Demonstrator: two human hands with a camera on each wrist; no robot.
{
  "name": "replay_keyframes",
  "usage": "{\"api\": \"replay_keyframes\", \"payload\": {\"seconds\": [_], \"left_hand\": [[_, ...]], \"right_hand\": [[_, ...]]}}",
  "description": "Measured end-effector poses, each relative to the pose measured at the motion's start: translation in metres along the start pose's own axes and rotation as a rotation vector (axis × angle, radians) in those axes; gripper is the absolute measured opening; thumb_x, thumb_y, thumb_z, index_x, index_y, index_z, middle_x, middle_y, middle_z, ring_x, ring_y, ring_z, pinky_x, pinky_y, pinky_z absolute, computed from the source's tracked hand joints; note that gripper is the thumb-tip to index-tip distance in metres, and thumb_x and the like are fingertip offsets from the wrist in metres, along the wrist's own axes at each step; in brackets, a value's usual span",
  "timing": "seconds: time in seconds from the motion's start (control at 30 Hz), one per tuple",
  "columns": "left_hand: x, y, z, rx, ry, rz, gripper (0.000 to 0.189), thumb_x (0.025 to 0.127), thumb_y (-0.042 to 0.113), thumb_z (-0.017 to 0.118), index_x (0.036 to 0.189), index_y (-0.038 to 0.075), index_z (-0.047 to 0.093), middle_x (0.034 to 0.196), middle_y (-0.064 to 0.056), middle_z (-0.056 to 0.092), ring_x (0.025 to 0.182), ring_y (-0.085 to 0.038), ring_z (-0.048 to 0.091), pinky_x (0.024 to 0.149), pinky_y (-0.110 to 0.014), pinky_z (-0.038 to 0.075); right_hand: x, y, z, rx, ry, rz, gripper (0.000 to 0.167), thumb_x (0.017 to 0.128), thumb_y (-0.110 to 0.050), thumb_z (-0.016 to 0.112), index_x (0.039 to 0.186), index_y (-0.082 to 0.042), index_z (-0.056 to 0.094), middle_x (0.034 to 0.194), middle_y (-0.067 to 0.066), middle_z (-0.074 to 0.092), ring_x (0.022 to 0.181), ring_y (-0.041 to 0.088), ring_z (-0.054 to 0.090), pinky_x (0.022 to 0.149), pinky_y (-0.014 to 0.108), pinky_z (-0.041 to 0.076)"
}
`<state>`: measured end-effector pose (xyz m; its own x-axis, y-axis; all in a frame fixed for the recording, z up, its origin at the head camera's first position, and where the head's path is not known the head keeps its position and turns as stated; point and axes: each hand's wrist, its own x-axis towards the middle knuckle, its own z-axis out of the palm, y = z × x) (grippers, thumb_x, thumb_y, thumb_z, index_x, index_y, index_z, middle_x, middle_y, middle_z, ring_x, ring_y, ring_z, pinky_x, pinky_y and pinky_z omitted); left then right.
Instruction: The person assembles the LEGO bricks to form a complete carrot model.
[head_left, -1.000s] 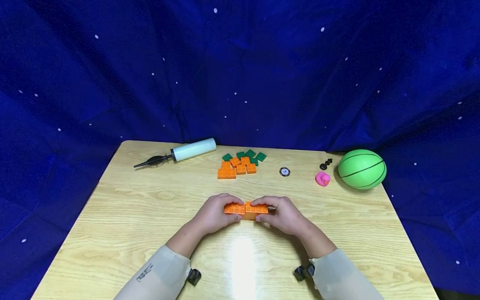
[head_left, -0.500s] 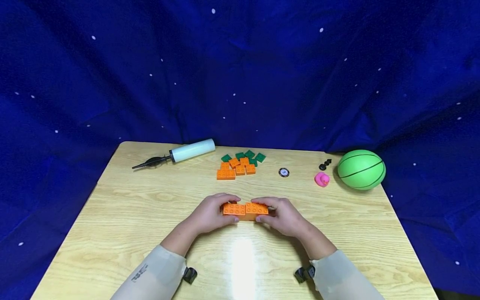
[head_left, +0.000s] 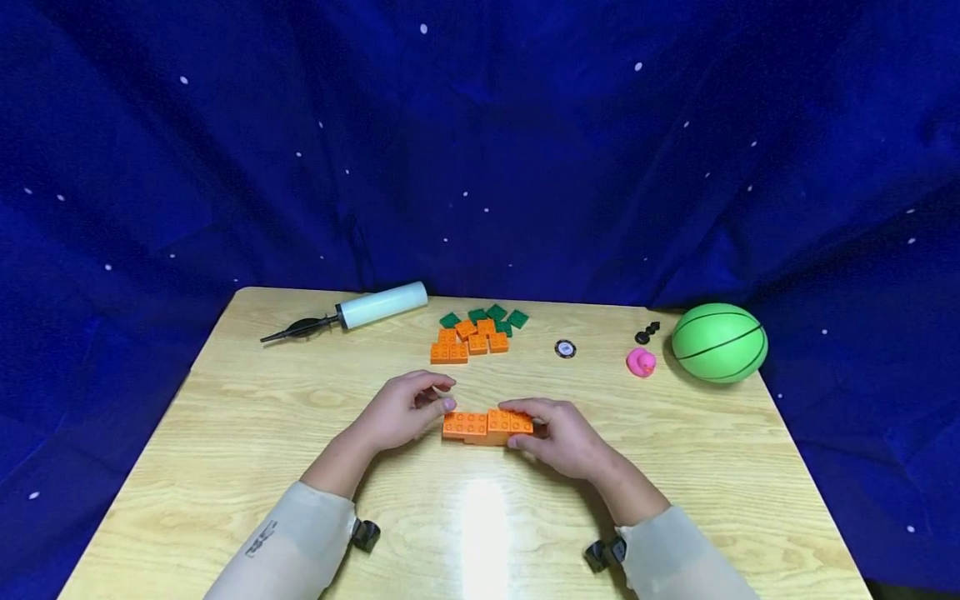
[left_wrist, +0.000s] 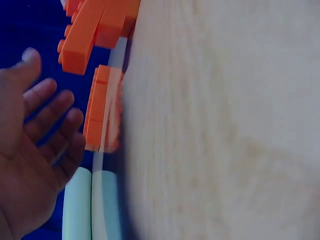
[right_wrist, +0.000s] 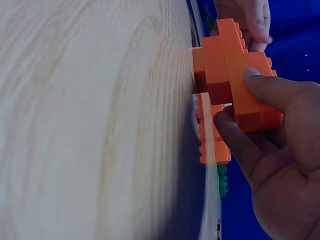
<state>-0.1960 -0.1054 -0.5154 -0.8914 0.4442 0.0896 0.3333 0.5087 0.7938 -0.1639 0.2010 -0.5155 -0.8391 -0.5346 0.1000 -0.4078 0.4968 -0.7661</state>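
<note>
An assembly of joined orange toy bricks (head_left: 465,426) stands near the middle of the table, its top row overhanging the lower bricks at the left end. My right hand (head_left: 564,439) grips the right end, thumb on the near side and fingers on the far side, as the right wrist view also shows around the orange brick (right_wrist: 245,92). My left hand (head_left: 405,410) is off the assembly, just to its left, with relaxed fingers and nothing in them. In the left wrist view the left hand (left_wrist: 37,135) has its palm and spread fingers showing, apart from the bricks (left_wrist: 80,42).
Behind the hands lie several loose orange bricks (head_left: 467,340) and green bricks (head_left: 497,312). A hand pump (head_left: 382,305) is at the back left. To the right are a poker chip (head_left: 566,349), a pink rubber duck (head_left: 641,362), a small black object (head_left: 647,332) and a green ball (head_left: 720,342).
My left hand has let go of the left end of the brick assembly and moved away leftward and back. The right hand keeps its grip on the right end.
</note>
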Motion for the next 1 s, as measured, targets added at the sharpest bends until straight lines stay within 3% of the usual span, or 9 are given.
{"api": "replay_keyframes", "payload": {"seconds": [0.2, 0.33, 0.73, 1.0], "left_hand": [[0.006, -0.009, -0.007, 0.045, 0.118, -0.096, 0.035, 0.100, 0.026, 0.071, 0.131, 0.008, 0.069, 0.120, -0.005, 0.071, 0.104, -0.020, 0.068, 0.092, -0.043, 0.055], [0.012, -0.012, -0.011, 0.061, 0.162, -0.137, 0.034, 0.098, 0.023, 0.073, 0.128, 0.006, 0.070, 0.119, -0.010, 0.071, 0.103, -0.025, 0.068, 0.092, -0.046, 0.055], [0.038, -0.016, -0.011, 0.153, 0.196, -0.225, 0.044, 0.090, 0.024, 0.082, 0.128, 0.009, 0.066, 0.126, -0.009, 0.066, 0.109, -0.029, 0.063, 0.096, -0.047, 0.051], [0.052, -0.021, -0.008, 0.178, 0.186, -0.232, 0.051, 0.087, 0.024, 0.084, 0.130, 0.009, 0.063, 0.130, -0.010, 0.063, 0.115, -0.031, 0.062, 0.101, -0.047, 0.049]], "right_hand": [[-0.002, -0.001, 0.002, 0.012, -0.005, 0.009, 0.049, 0.092, -0.011, 0.080, 0.139, -0.012, 0.066, 0.139, 0.006, 0.066, 0.116, 0.019, 0.067, 0.088, 0.023, 0.057], [-0.002, -0.002, 0.002, 0.019, -0.005, 0.010, 0.049, 0.093, -0.010, 0.080, 0.139, -0.014, 0.066, 0.138, 0.007, 0.066, 0.115, 0.019, 0.068, 0.087, 0.023, 0.057], [-0.002, -0.002, 0.000, 0.022, 0.002, 0.008, 0.048, 0.093, -0.008, 0.079, 0.139, -0.011, 0.065, 0.137, 0.007, 0.066, 0.112, 0.019, 0.069, 0.086, 0.022, 0.058], [-0.001, -0.002, 0.001, -0.002, 0.007, -0.006, 0.048, 0.093, -0.010, 0.079, 0.138, -0.012, 0.066, 0.136, 0.007, 0.067, 0.111, 0.018, 0.068, 0.085, 0.022, 0.058]]}}
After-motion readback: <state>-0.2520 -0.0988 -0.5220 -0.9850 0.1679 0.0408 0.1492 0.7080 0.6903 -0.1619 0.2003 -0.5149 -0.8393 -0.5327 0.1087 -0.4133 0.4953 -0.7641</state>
